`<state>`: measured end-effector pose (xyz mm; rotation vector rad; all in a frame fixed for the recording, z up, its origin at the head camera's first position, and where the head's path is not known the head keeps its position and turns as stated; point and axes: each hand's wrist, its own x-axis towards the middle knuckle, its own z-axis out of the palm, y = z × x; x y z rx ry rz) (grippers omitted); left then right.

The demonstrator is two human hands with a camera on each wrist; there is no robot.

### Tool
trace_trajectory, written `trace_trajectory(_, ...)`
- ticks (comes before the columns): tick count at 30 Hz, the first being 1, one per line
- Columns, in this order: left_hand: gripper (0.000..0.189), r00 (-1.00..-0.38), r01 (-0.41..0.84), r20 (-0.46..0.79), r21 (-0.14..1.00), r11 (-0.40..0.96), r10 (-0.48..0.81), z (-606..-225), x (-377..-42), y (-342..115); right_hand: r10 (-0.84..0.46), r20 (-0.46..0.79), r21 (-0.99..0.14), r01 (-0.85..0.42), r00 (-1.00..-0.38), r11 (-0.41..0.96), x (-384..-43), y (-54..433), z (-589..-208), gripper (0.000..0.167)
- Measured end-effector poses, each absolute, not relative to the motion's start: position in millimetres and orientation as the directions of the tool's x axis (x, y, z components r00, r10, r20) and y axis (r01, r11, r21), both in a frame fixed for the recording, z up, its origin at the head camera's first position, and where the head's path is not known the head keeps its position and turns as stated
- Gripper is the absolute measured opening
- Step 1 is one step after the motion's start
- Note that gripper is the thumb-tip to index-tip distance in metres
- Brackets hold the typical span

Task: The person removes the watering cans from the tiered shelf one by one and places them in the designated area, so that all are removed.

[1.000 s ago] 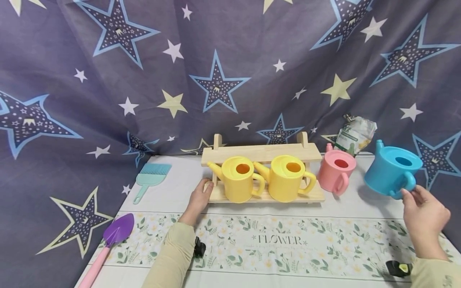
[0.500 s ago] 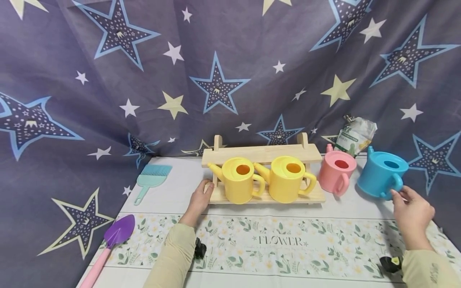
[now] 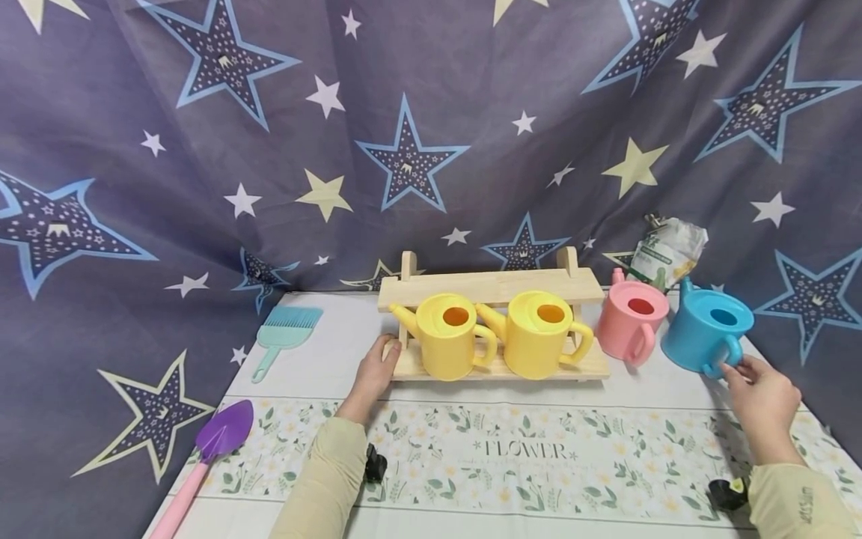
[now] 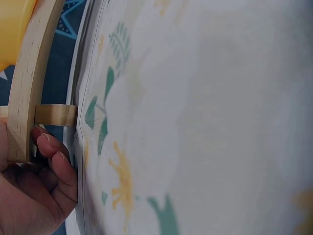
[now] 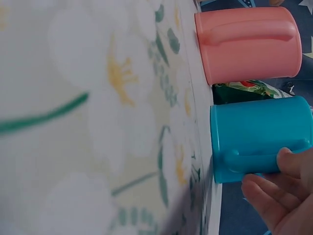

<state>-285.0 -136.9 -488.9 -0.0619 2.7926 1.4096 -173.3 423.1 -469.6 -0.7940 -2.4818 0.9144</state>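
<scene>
My left hand [image 3: 374,372] grips the left end of the lower board of a small two-tier wooden shelf [image 3: 491,287]. In the left wrist view its fingers curl beneath the board [image 4: 24,93]. Two yellow watering cans [image 3: 447,348] stand side by side on that lower tier, spouts pointing left. To the shelf's right, a pink watering can [image 3: 616,326] stands on the table. Beside it stands a blue watering can [image 3: 697,337], its handle pinched low down by my right hand [image 3: 764,395]. The right wrist view shows the thumb and fingers [image 5: 264,196] at this handle.
Behind the pink and blue cans leans a clipped plastic bag [image 3: 663,254]. A teal brush [image 3: 283,333] lies at the back left. Nearer, a purple trowel [image 3: 225,430] with a pink handle lies along the left edge. A star-patterned curtain [image 3: 431,150] hangs behind the table.
My right hand has brought the blue watering can left and down, from above the table onto it, next to the pink one. My left hand has stayed at the shelf.
</scene>
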Motion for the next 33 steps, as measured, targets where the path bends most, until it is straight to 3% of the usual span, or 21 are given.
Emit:
trace_trajectory(10,0.048,-0.999,-0.043,-0.036,0.805,0.591,-0.023,-487.7,-285.2,-136.7,0.656,0.121,-0.700,0.405,-0.745,0.589,-163.7,415.9,-458.0,0.057)
trace_trajectory(14,0.049,-0.999,-0.047,-0.040,0.807,0.589,-0.023,-486.5,-285.7,-136.1,0.658,0.206,-0.715,0.348,-0.724,0.606,-159.6,401.9,-444.9,0.059)
trace_trajectory(21,0.048,-0.999,-0.043,-0.036,0.804,0.593,-0.025,-485.0,-286.0,-136.1,0.619,0.356,-0.730,0.205,-0.700,0.652,-155.0,369.6,-415.7,0.048)
trace_trajectory(26,0.047,-0.999,-0.041,-0.035,0.804,0.593,-0.023,-485.9,-285.3,-136.6,0.516,0.410,-0.723,0.077,-0.752,0.687,-156.5,344.9,-403.4,0.042)
trace_trajectory(33,0.049,-0.999,-0.050,-0.043,0.810,0.584,-0.026,-487.6,-284.8,-137.2,0.273,0.427,-0.718,-0.140,-0.862,0.682,-163.4,316.4,-400.8,0.041)
